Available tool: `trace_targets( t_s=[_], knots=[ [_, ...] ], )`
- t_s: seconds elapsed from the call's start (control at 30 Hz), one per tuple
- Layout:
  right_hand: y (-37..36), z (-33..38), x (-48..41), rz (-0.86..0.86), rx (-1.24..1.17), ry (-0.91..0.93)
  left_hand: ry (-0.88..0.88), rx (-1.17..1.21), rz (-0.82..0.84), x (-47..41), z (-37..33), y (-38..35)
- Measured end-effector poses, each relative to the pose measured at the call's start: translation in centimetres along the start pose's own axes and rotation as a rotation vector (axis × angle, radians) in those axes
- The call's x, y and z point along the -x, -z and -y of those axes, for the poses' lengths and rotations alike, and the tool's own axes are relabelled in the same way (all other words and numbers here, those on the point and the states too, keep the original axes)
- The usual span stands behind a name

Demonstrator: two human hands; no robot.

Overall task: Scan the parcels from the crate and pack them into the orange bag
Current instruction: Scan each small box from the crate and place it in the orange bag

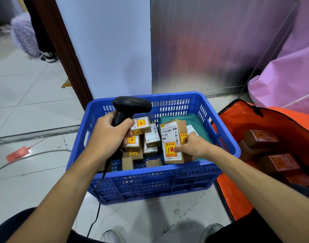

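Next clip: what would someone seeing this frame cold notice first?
The bright blue crate sits in the centre, holding small brown parcels with yellow and red stickers. Over it the left hand grips a black scanner, while the right hand holds a labelled parcel upright in the crate's right half. To the right lies the open orange bag, with boxed parcels already inside.

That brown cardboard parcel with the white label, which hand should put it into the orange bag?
Probably the right hand: it grips the brown cardboard parcel, and the orange fabric bag lies open on that side. The left hand holds the black handheld scanner.
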State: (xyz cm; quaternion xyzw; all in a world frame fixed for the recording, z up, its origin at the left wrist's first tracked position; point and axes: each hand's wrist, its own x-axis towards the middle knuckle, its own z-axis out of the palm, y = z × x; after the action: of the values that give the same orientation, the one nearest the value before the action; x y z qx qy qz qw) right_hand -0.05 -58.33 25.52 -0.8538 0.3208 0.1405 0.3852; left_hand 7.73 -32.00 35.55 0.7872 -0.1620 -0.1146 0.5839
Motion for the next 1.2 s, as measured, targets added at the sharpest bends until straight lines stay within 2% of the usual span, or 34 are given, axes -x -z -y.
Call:
trace_targets(
  t_s=[0.07,0.2,0.37,1.2],
  knots=[
    [-0.1,0.3,0.0,-0.074,-0.014,0.021,0.032,0.062,0.001,0.0,0.0,-0.1],
    [0.1,1.1,0.2,-0.268,-0.196,0.155,0.14,0.204,0.017,0.1,-0.2,-0.5],
    [0.5,2.3,1.2,-0.351,-0.282,0.255,0.163,0.169,0.025,-0.1,-0.4,-0.6],
    [1.0,2.8,2.4,-0.403,-0.263,0.233,0.142,0.109,0.06,0.4,-0.9,-0.7]
  ],
)
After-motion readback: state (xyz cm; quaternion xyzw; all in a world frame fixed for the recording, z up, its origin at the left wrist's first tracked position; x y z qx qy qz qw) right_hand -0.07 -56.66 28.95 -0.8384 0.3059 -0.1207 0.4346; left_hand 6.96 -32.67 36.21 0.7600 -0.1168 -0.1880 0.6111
